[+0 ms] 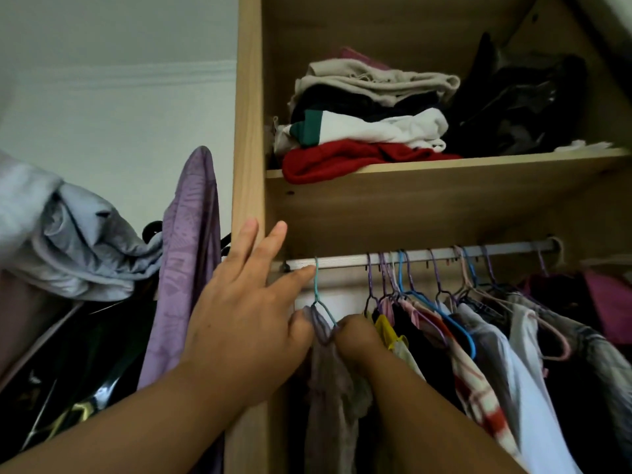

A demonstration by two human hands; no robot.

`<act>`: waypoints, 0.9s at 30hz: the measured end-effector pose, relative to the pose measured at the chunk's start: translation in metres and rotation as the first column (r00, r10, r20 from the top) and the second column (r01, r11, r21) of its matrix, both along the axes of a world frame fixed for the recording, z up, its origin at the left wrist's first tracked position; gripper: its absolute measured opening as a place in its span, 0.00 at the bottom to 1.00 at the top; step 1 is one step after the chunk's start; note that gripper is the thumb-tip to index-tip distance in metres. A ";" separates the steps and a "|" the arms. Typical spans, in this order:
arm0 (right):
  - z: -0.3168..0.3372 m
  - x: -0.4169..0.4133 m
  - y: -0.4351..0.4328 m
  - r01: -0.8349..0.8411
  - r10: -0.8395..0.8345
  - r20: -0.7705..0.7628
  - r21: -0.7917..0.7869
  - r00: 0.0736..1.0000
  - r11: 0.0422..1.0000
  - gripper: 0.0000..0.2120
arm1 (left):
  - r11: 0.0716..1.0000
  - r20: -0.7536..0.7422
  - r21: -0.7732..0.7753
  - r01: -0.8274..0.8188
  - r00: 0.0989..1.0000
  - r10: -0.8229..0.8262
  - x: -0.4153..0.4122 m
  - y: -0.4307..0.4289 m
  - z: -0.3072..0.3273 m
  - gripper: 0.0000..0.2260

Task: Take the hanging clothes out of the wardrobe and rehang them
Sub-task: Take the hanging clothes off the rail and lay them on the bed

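A metal rail [444, 254] runs across the wardrobe under a shelf. At its left end a teal hanger [317, 289] hangs by its hook and carries a limp grey-mauve garment [335, 388]. My left hand [246, 313] has its fingers spread; the index fingertip touches the teal hook at the rail and the thumb rests on the garment's left shoulder. My right hand [355, 340] is closed on the garment at the hanger's right shoulder. Several more clothes on purple, blue and pink hangers [478, 336] crowd the rail to the right.
The shelf [444, 165] above holds a pile of folded clothes [362, 131] and dark items at the right. The wardrobe's wooden side panel [248, 131] stands just behind my left hand. Outside it, a purple garment [184, 268], a pale grey cloth [68, 241] and dark clothes hang.
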State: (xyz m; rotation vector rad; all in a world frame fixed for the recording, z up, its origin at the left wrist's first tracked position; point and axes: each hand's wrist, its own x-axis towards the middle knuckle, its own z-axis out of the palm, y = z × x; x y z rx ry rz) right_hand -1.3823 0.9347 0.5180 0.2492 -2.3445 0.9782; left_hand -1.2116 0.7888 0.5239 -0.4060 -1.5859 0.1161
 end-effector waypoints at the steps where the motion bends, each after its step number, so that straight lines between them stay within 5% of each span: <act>1: 0.001 0.001 0.003 -0.001 0.001 -0.018 -0.024 1.000 1.000 0.12 | 1.000 0.003 -0.002 -0.009 1.000 0.009 0.000 0.000 0.000 0.24; 11: 0.028 0.041 0.027 -0.039 0.011 -0.192 -0.142 0.981 0.989 0.11 | 1.000 0.047 0.008 -0.021 0.999 0.021 0.001 -0.001 -0.001 0.22; 22: 0.005 0.168 0.100 -0.009 0.032 -0.273 0.085 0.962 0.996 0.08 | 0.999 0.099 -0.007 -0.041 0.994 0.042 0.006 -0.001 0.002 0.21; 27: -0.016 0.245 0.140 -0.047 0.070 -0.188 0.126 0.980 0.991 0.08 | 0.975 0.176 -0.105 -0.194 0.962 0.210 0.017 0.021 -0.006 0.21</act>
